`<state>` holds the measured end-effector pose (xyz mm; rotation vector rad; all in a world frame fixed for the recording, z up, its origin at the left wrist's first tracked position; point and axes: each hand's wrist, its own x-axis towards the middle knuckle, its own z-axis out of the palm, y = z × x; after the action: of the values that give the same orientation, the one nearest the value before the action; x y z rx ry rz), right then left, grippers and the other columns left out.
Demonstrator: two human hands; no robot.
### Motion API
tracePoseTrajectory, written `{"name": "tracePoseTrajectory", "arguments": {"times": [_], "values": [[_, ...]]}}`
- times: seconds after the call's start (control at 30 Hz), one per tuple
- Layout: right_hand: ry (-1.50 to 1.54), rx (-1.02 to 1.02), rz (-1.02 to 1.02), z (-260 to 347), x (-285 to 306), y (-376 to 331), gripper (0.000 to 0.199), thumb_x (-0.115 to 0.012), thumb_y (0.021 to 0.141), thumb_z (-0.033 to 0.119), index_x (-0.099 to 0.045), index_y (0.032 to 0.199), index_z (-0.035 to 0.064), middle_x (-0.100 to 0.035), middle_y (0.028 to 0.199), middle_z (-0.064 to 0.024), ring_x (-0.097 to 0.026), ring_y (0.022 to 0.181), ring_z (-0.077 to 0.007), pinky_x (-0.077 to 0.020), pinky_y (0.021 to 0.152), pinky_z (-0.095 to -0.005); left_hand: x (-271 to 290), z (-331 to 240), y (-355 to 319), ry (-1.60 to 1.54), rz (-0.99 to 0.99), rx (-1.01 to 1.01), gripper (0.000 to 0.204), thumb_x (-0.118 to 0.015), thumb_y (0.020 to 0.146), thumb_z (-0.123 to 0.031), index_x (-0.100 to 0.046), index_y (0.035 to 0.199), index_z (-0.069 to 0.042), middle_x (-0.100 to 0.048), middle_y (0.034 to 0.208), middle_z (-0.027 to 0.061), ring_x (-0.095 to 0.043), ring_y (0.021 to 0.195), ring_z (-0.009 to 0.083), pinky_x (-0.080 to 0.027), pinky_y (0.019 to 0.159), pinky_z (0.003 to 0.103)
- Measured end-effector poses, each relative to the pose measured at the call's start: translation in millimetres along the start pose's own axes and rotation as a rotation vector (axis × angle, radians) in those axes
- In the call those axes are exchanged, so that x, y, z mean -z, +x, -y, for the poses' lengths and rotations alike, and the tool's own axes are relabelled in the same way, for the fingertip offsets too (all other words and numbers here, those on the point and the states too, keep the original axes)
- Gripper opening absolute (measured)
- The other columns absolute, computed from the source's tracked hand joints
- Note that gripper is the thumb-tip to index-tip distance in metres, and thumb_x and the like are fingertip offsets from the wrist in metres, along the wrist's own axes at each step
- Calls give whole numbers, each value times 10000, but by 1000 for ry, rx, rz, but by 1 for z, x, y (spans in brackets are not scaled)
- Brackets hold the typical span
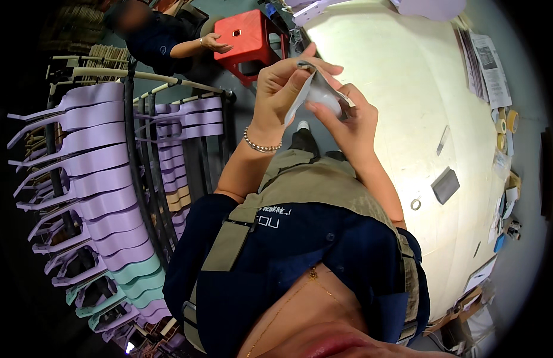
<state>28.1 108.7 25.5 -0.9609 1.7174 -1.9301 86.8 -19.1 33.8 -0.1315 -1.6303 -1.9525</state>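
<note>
In front of my chest, both hands are raised around a folded grey-white sheet [299,100]. My left hand [277,89], with a beaded bracelet at its wrist, grips the sheet's left side between thumb and fingers; some fingers extend behind it. A smooth whitish, rounded thing [325,97] shows within the fold; its kind I cannot make out. On the other side, my right hand [352,122] pinches the sheet's right edge, its thumb against the whitish thing.
A pale worktable [390,89] on the right bears a dark grey block [445,186], a tape ring [415,204] and a thin blade-like strip [443,141]. Racks at left hold lilac pieces [103,170] and mint-green pieces [136,271]. Beyond, another person's hand [217,43] is beside a red stool [243,37].
</note>
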Motion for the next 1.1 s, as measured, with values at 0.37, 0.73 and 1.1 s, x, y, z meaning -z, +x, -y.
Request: {"name": "tracePoseTrajectory", "arguments": {"times": [0.37, 0.73, 1.1], "values": [[646, -269, 257, 8, -1, 5, 371, -609, 791, 71, -443, 1108, -29, -512, 1024, -110, -590, 746, -177, -472, 585, -250, 9, 10, 8, -351, 12, -71, 317, -395, 879, -264, -541, 932, 13, -601, 972, 182, -526, 1039, 284, -317, 990, 374], [-220, 181, -100, 8, -12, 7, 405, -681, 720, 65, -467, 1048, -38, -530, 981, -106, -555, 806, -139, -470, 674, -248, 2, 5, 8, -369, -176, -2, 352, -405, 886, -272, -498, 1031, 35, -570, 1028, 181, -506, 1057, 288, -396, 906, 367], [1081, -514, 621, 1, 13, 26, 404, -319, 932, 324, -483, 987, -41, -600, 819, -128, -607, 602, -174, -492, 542, -253, 10, 8, 22, -334, 57, -145, 309, -482, 805, -195, -504, 1002, 43, -608, 886, 160, -571, 939, 278, -297, 1001, 402]]}}
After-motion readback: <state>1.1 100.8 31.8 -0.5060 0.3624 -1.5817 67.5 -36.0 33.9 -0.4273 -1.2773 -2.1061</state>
